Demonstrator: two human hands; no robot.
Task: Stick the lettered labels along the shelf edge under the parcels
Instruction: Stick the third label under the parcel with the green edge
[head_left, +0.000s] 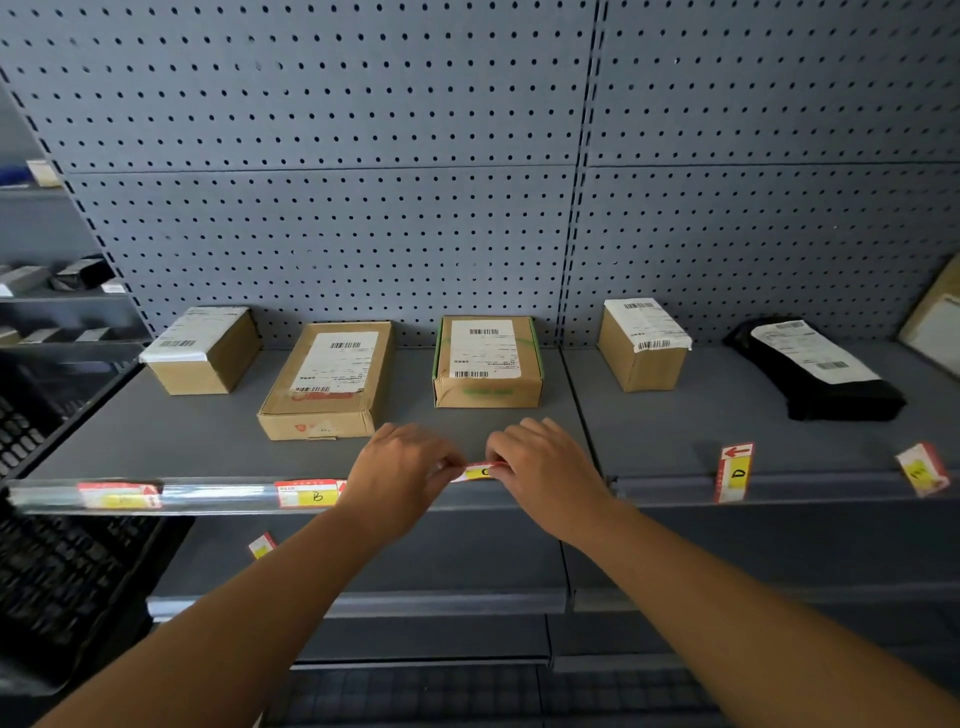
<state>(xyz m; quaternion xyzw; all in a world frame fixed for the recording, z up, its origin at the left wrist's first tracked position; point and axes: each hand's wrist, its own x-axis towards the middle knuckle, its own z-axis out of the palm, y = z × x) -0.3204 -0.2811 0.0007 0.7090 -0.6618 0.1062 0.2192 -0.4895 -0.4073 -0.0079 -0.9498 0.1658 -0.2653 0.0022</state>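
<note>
Both hands meet at the front edge of the grey metal shelf (467, 447), pinching one small paper label (480, 472) between them. The left hand (402, 467) has its fingertips closed on the label's left end and the right hand (545, 467) grips the right end; the label, red-bordered with a yellow patch and a handwritten C, lies flat along the edge rail just below the green-taped cardboard box (488, 361).

Further left on the same edge, a B label (310, 493) sits in the glossy clear strip under the flat, wide cardboard parcel (327, 379), and another red-and-yellow label (119, 494), its letter too blurred to read, sits near the left corner under the blocky box (205, 348). On the right bay, a D label (734, 472) stands upright against the edge, near the small tall box (644, 343), and a tilted label (922, 469) leans at the far right, in front of the soft black plastic mailer (815, 371). One more label (261, 545) lies on the shelf below. Matte perforated pegboard (337, 156) backs everything.
</note>
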